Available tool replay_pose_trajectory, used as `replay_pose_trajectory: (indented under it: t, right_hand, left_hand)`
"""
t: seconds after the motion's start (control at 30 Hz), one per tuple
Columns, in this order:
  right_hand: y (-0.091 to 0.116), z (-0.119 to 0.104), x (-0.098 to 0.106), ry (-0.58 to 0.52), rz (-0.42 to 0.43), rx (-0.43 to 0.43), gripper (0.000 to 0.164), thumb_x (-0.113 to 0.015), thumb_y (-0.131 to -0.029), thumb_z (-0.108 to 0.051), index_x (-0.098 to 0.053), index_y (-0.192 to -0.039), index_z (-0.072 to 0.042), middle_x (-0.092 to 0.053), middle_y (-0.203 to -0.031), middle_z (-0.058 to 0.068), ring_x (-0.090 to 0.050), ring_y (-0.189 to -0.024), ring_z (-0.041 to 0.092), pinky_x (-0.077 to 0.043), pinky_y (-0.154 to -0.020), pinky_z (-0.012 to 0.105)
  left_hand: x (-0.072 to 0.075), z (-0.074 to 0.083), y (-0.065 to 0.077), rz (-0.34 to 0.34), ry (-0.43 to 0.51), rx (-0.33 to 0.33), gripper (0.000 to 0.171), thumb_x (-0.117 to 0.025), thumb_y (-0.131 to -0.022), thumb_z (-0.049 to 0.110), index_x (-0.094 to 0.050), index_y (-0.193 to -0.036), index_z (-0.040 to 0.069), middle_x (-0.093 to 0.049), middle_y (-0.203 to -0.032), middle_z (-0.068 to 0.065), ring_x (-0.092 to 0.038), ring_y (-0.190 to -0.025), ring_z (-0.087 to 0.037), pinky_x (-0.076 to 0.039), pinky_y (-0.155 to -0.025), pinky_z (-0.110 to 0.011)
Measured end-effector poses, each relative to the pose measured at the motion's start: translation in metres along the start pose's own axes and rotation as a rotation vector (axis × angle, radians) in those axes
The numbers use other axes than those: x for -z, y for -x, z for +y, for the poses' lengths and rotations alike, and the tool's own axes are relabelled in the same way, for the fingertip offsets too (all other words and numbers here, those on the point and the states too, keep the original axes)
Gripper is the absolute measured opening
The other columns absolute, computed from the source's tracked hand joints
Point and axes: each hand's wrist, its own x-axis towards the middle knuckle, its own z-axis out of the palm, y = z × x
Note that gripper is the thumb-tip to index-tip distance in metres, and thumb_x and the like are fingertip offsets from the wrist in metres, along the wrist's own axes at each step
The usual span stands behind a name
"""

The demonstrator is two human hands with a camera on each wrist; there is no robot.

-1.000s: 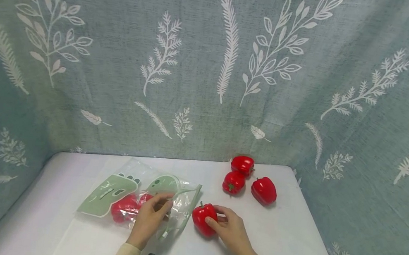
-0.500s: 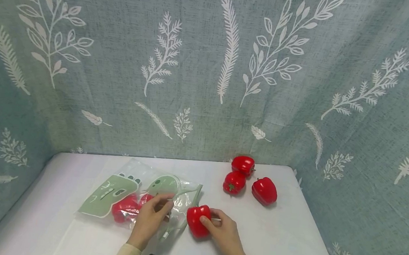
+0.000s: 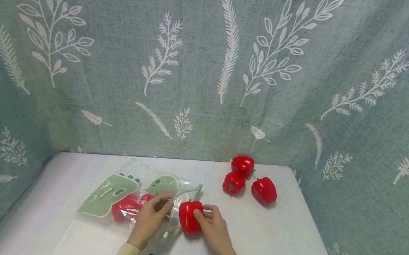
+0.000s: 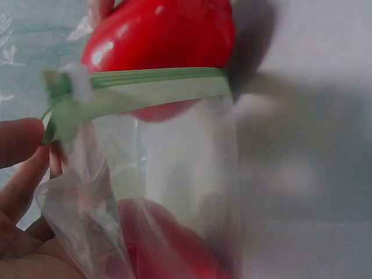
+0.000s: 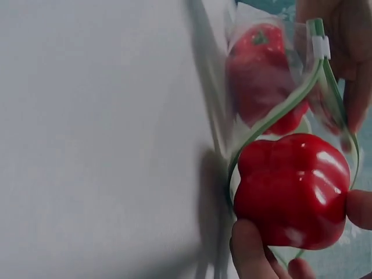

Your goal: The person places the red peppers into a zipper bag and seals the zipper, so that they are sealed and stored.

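Note:
My right hand [image 3: 215, 231] grips a red bell pepper [image 3: 189, 216] between thumb and fingers, at the mouth of a clear zip bag [image 3: 109, 197] with green cartoon prints. In the right wrist view the held pepper [image 5: 293, 192] stands in front of the opening, its far end framed by the green rim [image 5: 279, 111]. My left hand [image 3: 150, 220] pinches one side of that rim, seen in the left wrist view as a green zip strip [image 4: 165, 81], and keeps the mouth apart. Red bell peppers [image 3: 126, 207] lie inside the bag, partly hidden by my left hand.
Three more red bell peppers lie at the back right: one by the rear edge [image 3: 242, 164], one touching it in front [image 3: 234, 183], one to the right [image 3: 264, 191]. The white table [image 3: 271, 242] is bordered by a patterned green curtain [image 3: 196, 135].
My right hand has moved left with the bell pepper, from beside the bag to its mouth. The left hand and the bag have stayed in place.

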Motion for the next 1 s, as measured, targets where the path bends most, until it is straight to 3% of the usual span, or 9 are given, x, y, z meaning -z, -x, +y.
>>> replay_pose_trajectory:
  t: [0.27,0.4,0.67,1.0]
  right_hand:
    - [0.000,-0.009,-0.011,-0.011,0.009,-0.021,0.062,-0.066,-0.093,-0.054,-0.052,-0.131,-0.006,-0.065,-0.125,0.012,-0.064,-0.112,0.032,-0.055,-0.094,0.051]
    - [0.000,-0.011,-0.013,-0.016,-0.013,-0.014,0.053,-0.064,-0.096,-0.046,-0.053,-0.131,-0.008,-0.063,-0.130,0.011,-0.062,-0.118,0.033,-0.053,-0.095,0.052]
    - [0.002,-0.009,-0.018,-0.080,-0.098,0.022,0.038,-0.067,-0.094,-0.022,-0.059,-0.129,-0.009,-0.064,-0.129,0.012,-0.070,-0.100,0.022,-0.059,-0.076,0.035]
    - [-0.004,-0.008,-0.022,-0.087,-0.078,0.101,0.044,-0.065,-0.099,-0.029,-0.055,-0.138,-0.010,-0.063,-0.131,0.011,-0.068,-0.110,0.026,-0.059,-0.081,0.034]
  left_hand:
    - [0.000,0.001,0.000,-0.003,0.017,0.002,0.031,-0.069,-0.097,0.018,-0.069,-0.127,0.011,-0.069,-0.108,-0.010,-0.066,-0.089,-0.026,-0.060,-0.072,-0.030]
    - [0.000,0.001,0.000,-0.004,0.016,0.000,0.029,-0.068,-0.097,0.017,-0.069,-0.126,0.011,-0.070,-0.108,-0.010,-0.066,-0.088,-0.024,-0.060,-0.072,-0.030]
    - [0.001,-0.001,0.000,-0.004,0.016,-0.006,0.029,-0.069,-0.098,0.021,-0.069,-0.125,0.012,-0.070,-0.113,-0.009,-0.066,-0.097,-0.023,-0.060,-0.075,-0.031]
    - [0.001,-0.001,0.000,-0.009,0.028,-0.022,0.029,-0.069,-0.097,0.021,-0.069,-0.125,0.011,-0.071,-0.112,-0.010,-0.066,-0.094,-0.023,-0.060,-0.073,-0.032]
